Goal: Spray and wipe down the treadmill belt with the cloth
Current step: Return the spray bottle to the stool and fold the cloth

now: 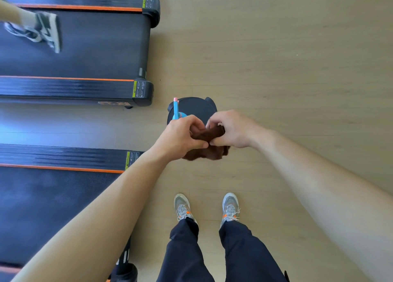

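I hold a brown cloth (209,149) bunched between both hands in front of me, above the wooden floor. My left hand (182,136) also grips a blue spray bottle (176,110) with a pink tip pointing away from me. My right hand (230,129) pinches the cloth's upper edge. The near treadmill belt (49,201), dark with orange side stripes, lies at lower left beside my feet.
A second treadmill (95,45) lies farther left, with another person's shoe (40,30) moving on its belt. A black round bin (191,109) stands on the floor just beyond my hands. Wooden floor (287,58) stretches to the right.
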A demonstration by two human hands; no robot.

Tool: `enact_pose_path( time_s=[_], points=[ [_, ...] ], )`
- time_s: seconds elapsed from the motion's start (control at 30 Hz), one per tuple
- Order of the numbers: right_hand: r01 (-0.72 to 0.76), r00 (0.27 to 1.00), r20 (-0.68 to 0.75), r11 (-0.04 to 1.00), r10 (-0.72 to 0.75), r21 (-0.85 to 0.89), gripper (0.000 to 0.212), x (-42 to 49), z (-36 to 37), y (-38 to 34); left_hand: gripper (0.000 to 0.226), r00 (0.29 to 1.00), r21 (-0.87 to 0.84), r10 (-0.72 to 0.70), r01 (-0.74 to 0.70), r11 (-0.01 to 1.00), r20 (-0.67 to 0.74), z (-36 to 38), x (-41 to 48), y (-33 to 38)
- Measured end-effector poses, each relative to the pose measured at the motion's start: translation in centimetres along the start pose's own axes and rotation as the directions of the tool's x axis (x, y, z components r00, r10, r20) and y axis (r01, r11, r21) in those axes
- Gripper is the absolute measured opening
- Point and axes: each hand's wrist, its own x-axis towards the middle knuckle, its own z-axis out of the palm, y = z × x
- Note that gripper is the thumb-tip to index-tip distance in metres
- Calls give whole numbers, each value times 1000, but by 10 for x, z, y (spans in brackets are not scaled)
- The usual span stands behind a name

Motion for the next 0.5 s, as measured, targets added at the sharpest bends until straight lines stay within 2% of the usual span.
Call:
enact_pose_path(
  time_s=[0.07,0.17,0.33,0.43,0.5],
  points=[
    [-12,1000,23,999,11,30,19,2,-4,-3,36,999,48,-15,13,999,39,4,-1,-7],
    [-7,1000,30,995,4,97,26,8,-6,1,17,995,92,-46,38,995,93,10,-3,-21],
    [-113,993,26,989,111,90,25,12,-12,34,10,996,-111,-92,92,990,8,8,6,-34],
    [-173,984,70,968,163,182,26,12,-10,42,9,995,-206,-87,74,976,-57,14,13,-30],
    [-206,976,106,965,191,165,31,13,-7,38,13,994,-285,-74,47,957,-86,20,16,-29]
  ],
)
